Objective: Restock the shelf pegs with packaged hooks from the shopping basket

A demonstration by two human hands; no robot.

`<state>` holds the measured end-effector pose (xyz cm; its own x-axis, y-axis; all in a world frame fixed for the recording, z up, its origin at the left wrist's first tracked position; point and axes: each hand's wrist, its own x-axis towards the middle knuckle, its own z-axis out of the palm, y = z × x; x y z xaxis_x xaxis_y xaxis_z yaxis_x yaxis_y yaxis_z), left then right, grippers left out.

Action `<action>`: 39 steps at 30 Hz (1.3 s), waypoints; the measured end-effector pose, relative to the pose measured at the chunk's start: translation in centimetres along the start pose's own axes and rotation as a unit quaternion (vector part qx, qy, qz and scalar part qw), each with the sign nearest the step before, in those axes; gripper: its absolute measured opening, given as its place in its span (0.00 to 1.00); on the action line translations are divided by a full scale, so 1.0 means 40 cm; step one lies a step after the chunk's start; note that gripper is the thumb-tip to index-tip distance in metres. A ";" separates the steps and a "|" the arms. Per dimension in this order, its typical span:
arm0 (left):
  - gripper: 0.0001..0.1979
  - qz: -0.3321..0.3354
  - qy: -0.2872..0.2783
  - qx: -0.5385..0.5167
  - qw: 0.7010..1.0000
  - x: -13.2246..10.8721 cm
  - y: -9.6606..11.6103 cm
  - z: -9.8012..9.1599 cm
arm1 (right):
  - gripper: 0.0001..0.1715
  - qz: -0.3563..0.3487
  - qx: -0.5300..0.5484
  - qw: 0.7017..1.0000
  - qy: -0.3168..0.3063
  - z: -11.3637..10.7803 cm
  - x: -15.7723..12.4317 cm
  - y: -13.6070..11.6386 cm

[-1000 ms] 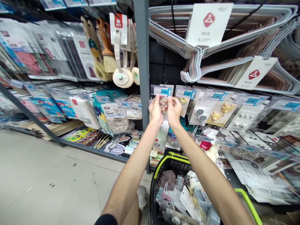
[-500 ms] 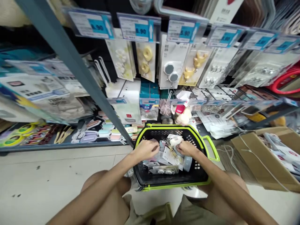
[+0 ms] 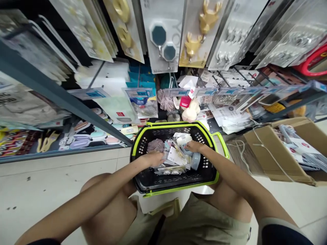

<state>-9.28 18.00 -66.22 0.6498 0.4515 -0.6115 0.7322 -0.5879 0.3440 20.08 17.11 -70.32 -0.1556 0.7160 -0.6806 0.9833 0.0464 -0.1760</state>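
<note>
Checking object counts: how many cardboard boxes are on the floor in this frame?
1. The cardboard box sits on the floor right of the basket, open, with packaged goods inside. Others may lie outside the frame.

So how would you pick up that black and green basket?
Best by the green side handle on the right of the basket, coming from above. It sticks out clear of the rim, and nothing covers it. Both hands, left hand and right hand, are inside among the packets.
</note>
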 end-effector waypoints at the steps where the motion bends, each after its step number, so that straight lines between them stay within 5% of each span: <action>1: 0.25 -0.011 -0.025 0.016 1.000 -0.002 0.001 -0.007 | 0.31 0.001 0.004 1.000 -0.009 0.006 0.006 -0.003; 4: 0.23 -0.041 -0.065 0.041 0.996 -0.003 -0.001 -0.030 | 0.34 0.003 0.016 1.000 -0.027 0.019 0.017 -0.007; 12: 0.25 -0.026 -0.042 0.025 0.998 0.014 0.006 -0.108 | 0.49 -0.067 0.007 0.997 -0.046 -0.005 0.001 -0.068; 22: 0.26 -0.012 -0.023 0.050 0.998 0.015 0.003 -0.137 | 0.20 -0.002 -0.030 0.999 -0.013 -0.023 -0.010 -0.091; 27: 0.27 -0.033 -0.033 -0.001 0.999 0.009 -0.026 -0.144 | 0.21 0.016 0.000 0.996 0.092 -0.090 -0.035 -0.090; 30: 0.34 -0.066 0.033 -0.075 0.994 0.001 -0.066 -0.160 | 0.20 -0.016 0.037 0.985 0.167 -0.140 -0.045 -0.085; 35: 0.33 -0.067 0.202 -0.313 0.926 0.000 -0.110 -0.178 | 0.17 -0.079 0.265 0.917 0.288 -0.161 -0.044 -0.090; 39: 0.29 -0.009 0.277 -0.543 0.793 -0.007 -0.107 -0.200 | 0.17 -0.128 0.480 0.846 0.193 -0.147 -0.048 -0.106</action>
<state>-10.95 25.76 -61.83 0.4076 0.8552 -0.3202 0.2911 0.2107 0.9332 16.76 19.64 -64.07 -0.1271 0.9511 -0.2815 0.3636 -0.2194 -0.9054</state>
